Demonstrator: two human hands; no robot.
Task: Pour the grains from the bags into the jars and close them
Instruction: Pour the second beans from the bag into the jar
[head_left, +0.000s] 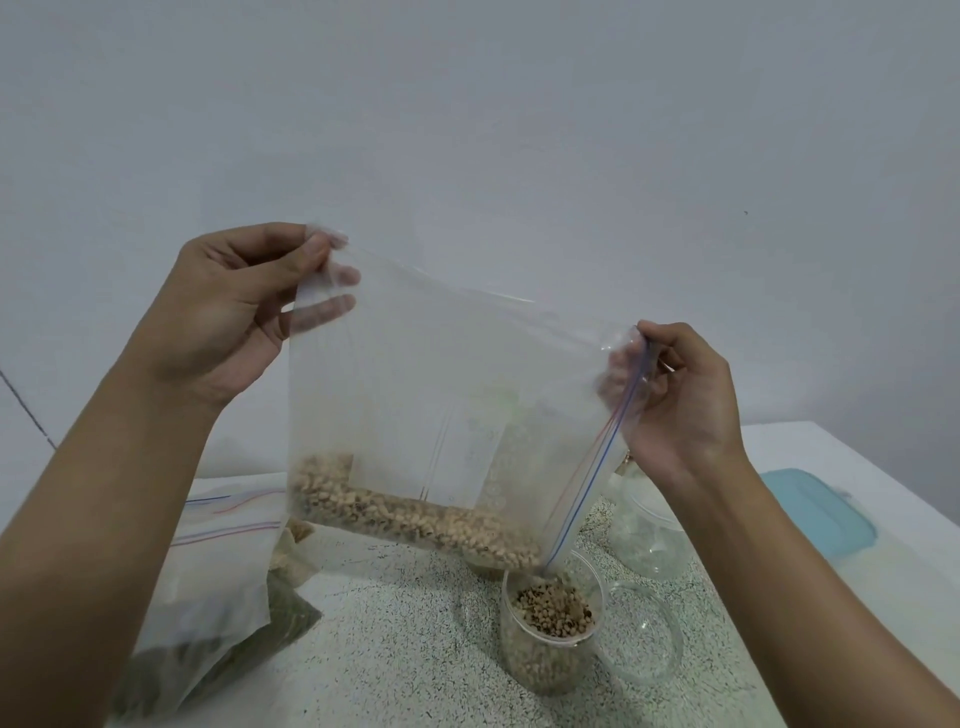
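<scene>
I hold a clear zip bag (441, 395) tilted above the counter. My left hand (239, 306) pinches its upper left corner. My right hand (680, 395) grips the zip edge with red and blue lines at the right. Tan beans with dark eyes (415, 514) lie along the bag's lower edge and slide toward its lowest corner. That corner hangs over an open glass jar (550, 639), which is nearly full of the same beans.
Two more zip bags lie at the left on the speckled counter (395, 623); the nearer bag (208, 613) holds greenish grains. An empty glass jar (644, 634) stands right of the filled one, another clear jar (649, 530) behind. A teal lid (815, 509) rests at the right.
</scene>
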